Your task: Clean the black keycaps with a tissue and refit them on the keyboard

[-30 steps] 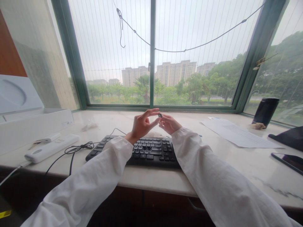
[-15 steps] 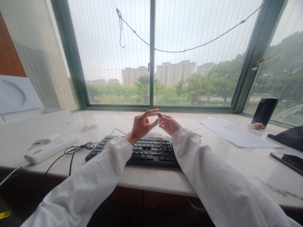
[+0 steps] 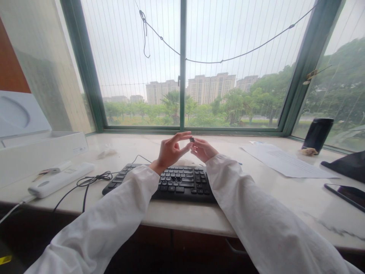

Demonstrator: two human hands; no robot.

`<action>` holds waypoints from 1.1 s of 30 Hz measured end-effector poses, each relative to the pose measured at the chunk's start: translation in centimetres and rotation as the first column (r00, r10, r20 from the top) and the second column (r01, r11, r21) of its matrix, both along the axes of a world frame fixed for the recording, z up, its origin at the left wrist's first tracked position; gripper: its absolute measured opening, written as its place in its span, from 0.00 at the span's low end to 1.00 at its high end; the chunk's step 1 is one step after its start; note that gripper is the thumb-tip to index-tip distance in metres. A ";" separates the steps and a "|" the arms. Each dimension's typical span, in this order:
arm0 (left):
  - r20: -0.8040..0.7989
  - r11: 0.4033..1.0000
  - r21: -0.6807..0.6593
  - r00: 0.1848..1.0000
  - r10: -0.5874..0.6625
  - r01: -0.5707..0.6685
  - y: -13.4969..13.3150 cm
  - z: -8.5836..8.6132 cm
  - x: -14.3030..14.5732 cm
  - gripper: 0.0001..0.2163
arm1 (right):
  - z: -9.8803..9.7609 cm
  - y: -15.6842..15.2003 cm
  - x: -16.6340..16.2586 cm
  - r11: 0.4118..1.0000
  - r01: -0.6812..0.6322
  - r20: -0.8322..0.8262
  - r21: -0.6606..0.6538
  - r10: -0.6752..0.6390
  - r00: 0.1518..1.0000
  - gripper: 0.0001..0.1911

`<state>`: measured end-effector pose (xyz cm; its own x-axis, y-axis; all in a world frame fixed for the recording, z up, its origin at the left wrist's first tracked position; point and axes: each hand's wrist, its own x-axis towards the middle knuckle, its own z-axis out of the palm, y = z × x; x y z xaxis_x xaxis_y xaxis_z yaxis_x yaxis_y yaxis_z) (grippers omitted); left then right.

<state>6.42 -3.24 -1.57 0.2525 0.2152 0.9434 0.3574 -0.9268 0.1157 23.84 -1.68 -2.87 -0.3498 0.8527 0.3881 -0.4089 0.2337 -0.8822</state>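
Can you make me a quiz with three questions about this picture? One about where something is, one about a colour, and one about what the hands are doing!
1. Where is the phone?
A. On the keyboard
B. At the counter's right edge
C. Inside the white box

2. What colour is the keyboard?
A. Black
B. White
C. Red

3. What are the hands doing?
A. Typing
B. Resting flat
C. Pinching a small dark object between them

Answers:
1 B, the phone lies flat on the counter, far right.
2 A, the keyboard has black keys and frame.
3 C, the left hand and right hand meet at the small dark object, raised above the keys.
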 end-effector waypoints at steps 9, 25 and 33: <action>0.001 1.000 -0.002 1.000 0.012 -0.012 -0.1 0.0 0.0 0.17 | 0.1 -0.1 0.0 1.000 -0.013 -0.015 -0.004 0.012 1.000 0.14; -0.193 0.991 -0.126 0.981 0.022 -0.047 1.4 1.8 -2.3 0.16 | 1.3 0.2 0.5 0.979 0.199 0.125 0.045 -0.203 0.971 0.18; -0.428 0.794 -0.608 0.841 -0.332 0.003 2.5 3.6 -5.5 0.13 | 0.1 0.3 -0.9 0.988 0.138 0.602 0.072 -0.153 0.784 0.22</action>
